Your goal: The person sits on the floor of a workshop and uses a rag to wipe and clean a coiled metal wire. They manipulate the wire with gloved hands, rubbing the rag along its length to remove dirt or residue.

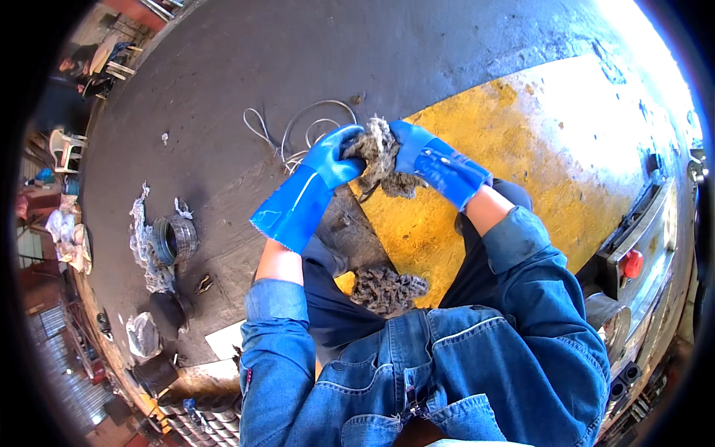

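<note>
Blue rubber gauntlets cover both my hands. Between them, above the floor, is a shaggy wad of grey-brown fibrous waste [378,151]. Curled round its left side is my left hand [335,158], thumb pressed against the fibres. My right hand [410,147] grips the wad's upper right, its fingers partly hidden behind it. A ragged part hangs down below the right glove. Another dark, matted clump of fibres [387,290] lies between my legs. Just beyond my left hand, loops of thin pale wire or cord [294,128] rest on the dark floor.
A yellow-painted, worn floor area [536,160] stretches to the right. On the left lie a wire coil [177,239], pale shredded fibres [141,223] and a clear plastic bag [144,334]. At the right edge stands metal machinery with a red knob [631,264]. A white chair [67,149] is far left.
</note>
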### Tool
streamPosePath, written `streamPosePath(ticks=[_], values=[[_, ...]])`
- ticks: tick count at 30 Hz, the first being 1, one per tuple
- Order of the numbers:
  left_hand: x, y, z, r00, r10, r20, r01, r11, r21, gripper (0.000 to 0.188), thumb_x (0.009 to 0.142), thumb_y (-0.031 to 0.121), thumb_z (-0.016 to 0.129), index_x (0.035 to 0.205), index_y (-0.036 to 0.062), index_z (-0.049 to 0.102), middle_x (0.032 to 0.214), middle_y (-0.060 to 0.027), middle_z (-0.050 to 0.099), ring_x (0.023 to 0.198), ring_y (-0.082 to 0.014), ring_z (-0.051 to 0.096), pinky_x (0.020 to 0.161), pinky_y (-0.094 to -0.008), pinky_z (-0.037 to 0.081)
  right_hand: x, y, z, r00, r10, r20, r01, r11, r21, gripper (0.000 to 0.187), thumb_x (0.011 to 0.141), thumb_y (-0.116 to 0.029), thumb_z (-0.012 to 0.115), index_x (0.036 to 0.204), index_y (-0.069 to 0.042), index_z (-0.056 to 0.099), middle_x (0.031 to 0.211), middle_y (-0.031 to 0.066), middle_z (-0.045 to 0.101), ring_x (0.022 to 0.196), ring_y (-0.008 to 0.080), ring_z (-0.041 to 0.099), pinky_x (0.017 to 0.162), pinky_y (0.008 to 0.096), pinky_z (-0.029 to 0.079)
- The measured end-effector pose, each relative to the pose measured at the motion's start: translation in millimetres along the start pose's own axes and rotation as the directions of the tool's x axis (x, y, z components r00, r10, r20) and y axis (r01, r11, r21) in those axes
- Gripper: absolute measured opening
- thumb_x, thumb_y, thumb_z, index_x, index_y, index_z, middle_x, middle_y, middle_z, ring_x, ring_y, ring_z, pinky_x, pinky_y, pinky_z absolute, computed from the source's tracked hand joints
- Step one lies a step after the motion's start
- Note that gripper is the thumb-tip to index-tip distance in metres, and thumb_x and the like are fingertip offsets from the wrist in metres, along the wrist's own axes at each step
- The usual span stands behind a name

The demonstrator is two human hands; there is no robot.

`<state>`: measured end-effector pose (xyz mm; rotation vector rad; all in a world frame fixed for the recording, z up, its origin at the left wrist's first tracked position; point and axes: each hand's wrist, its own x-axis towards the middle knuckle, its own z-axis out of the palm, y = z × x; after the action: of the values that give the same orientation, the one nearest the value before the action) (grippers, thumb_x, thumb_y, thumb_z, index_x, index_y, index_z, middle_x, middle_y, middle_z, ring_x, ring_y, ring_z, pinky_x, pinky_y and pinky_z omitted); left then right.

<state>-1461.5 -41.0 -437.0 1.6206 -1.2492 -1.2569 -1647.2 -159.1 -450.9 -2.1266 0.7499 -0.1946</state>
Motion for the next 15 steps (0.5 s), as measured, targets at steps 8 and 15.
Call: streamPosePath(ticks=[8,15], values=[[-16,-30,-17,0.968,-0.239,0.078,0.25,0.939,-0.235,0.067,0.084,0.005,0.074,0.145,0.0032,0.048,0.118,-0.0107,0.069,0.109,-0.0165,0.065,0.092,-0.0313,0.054,34,16,-43,0.992,0.084,0.092,-0.124,0.69,0.713,0.04,0.096,-0.018,0.067,0.134,-0.005,0.058,0.122,0.0127,0.069,0.111,0.0246,0.067,0.097,0.0384,0.056],[-23,-20,-13,0.901,-0.43,-0.064,0.435,0.893,0.118,0.026,0.084,0.01,0.077,0.109,0.0045,0.072,0.087,-0.002,0.069,0.078,-0.0099,0.061,0.073,-0.0241,0.049,10,74,-76,0.965,0.263,-0.016,0.032,-0.059,0.998,0.032,0.1,-0.019,0.063,0.129,-0.004,0.063,0.122,0.0126,0.07,0.104,0.022,0.07,0.087,0.0414,0.06]])
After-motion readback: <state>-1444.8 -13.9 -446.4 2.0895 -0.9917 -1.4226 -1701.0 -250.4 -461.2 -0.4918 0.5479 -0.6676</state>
